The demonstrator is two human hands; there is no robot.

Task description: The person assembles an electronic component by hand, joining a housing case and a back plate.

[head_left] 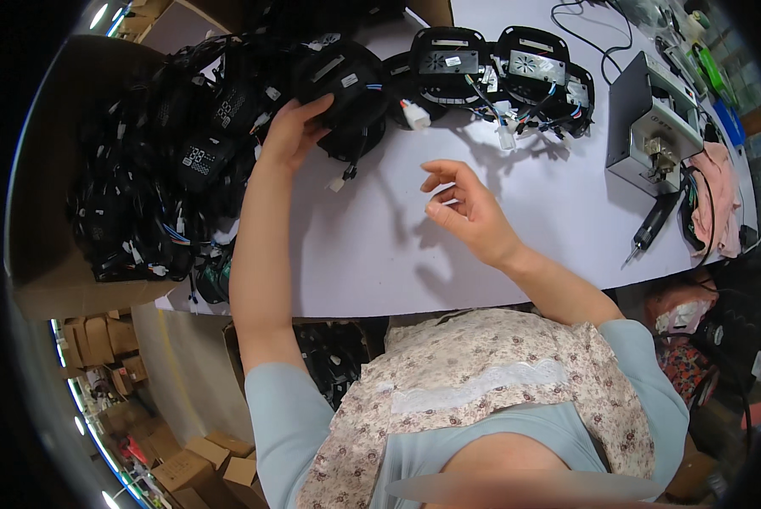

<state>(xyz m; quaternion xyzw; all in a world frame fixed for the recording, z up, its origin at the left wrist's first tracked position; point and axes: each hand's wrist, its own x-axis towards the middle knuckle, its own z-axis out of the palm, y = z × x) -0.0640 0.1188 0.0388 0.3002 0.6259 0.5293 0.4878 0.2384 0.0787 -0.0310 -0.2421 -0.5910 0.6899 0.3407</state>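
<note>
The left hand (291, 131) is closed around the near-left rim of a round black housing (342, 93), fingers curled over its edge and thumb underneath, lifting it just clear of the white table (372, 254). The piece hangs tilted, with its thin wires and a small white connector (336, 183) trailing down toward the tabletop. It lies up and to the left of the person's body, near the table's far-left edge, right beside the heap it seems to come from.

The right hand (465, 208) holds nothing. It hovers over the middle of the table with fingers loosely spread and slightly curled, palm turned toward the left, well apart from the housing. The housing sits up and to the left of this hand, so the left hand is plainly the nearer one.

Further out, a row of similar black housings (499, 68) lies back side up along the far edge of the table, their coloured wires and white plugs spilling toward the centre. At the left edge a large cardboard box (49, 263) is packed with more black units and cable. Toward the right edge stands a grey metal device (652, 123), with an electric screwdriver (652, 229) lying just in front of it and a pink cloth (720, 195) beside.
</note>
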